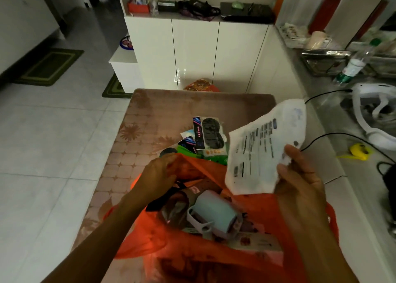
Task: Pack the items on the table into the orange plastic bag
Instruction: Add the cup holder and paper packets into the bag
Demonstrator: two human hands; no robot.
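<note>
Kitchen-ish room, patterned table (137, 132); our left hand (157, 175) grips the orange plastic bag (257, 229) rim at 9 o'clock, right hand (300, 175) pinches a white packet (263, 145) above it (floppy); it could snag the rim or slide off the pile; more packs (205, 137) wait at 12.

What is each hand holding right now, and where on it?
Right hand grips the white printed packet by its lower right edge. Left hand holds the orange plastic bag by its far rim.

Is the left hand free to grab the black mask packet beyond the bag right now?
Probably not yet: the left hand grips the orange bag's rim, holding it open. Nothing lies between it and the mask packet, so releasing the rim would leave the way free.
</note>
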